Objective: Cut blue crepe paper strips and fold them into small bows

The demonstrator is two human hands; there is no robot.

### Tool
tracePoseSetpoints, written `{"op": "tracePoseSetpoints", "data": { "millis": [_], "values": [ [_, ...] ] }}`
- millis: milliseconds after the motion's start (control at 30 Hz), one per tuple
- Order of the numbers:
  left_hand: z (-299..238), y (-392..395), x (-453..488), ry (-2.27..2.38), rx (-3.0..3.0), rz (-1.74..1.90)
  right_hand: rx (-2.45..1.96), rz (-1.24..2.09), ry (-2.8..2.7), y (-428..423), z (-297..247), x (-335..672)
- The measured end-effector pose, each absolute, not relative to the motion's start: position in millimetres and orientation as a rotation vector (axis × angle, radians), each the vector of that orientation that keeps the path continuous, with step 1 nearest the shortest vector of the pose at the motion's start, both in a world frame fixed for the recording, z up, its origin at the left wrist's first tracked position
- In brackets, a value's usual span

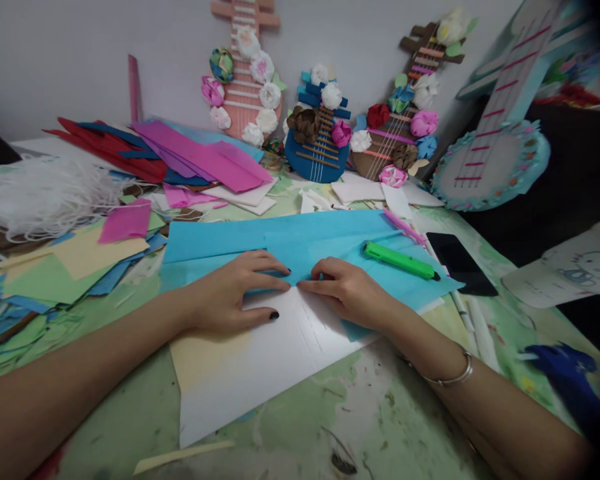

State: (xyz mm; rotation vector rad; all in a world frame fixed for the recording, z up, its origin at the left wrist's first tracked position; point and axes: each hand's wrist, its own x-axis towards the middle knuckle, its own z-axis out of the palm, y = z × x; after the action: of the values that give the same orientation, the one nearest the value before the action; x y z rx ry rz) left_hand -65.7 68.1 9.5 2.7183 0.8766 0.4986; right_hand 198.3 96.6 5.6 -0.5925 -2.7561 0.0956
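Observation:
A sheet of blue crepe-like paper [210, 239] lies over a white board [240, 380] on the table. My left hand [235, 287] rests across the paper's near edge, fingers spread and thumb on the white surface. Close to its fingertips, my right hand [347, 290] has its index finger stretched along that edge and the other fingers curled in, pinching or pressing the blue paper. A green tool [400, 260], perhaps a box cutter, lies on the blue paper to the right. Faint pencil-like lines run on the white board beside my right hand.
Decorated paper lutes [317, 150] lean on the wall behind. Pink paper [205, 157], a heap of white string [50, 193] and coloured scraps [55, 273] cover the left. A phone [460, 263], a pink pen [404, 228] and a white cup [570, 263] are at the right.

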Motion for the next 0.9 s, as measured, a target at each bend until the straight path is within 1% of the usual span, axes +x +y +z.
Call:
{"op": "tracePoseSetpoints", "data": {
  "millis": [133, 533, 900],
  "values": [
    [7, 69, -66, 0.862, 2.755, 0.542, -0.588, 0.077, -2.761, 97, 6, 198],
    [9, 67, -66, 0.860, 2.757, 0.509, -0.595, 0.165, -2.700, 96, 4, 198],
    [16, 65, -66, 0.855, 2.788, 0.361, -0.593, -0.010, -2.783, 95, 11, 198]
  ]
}}
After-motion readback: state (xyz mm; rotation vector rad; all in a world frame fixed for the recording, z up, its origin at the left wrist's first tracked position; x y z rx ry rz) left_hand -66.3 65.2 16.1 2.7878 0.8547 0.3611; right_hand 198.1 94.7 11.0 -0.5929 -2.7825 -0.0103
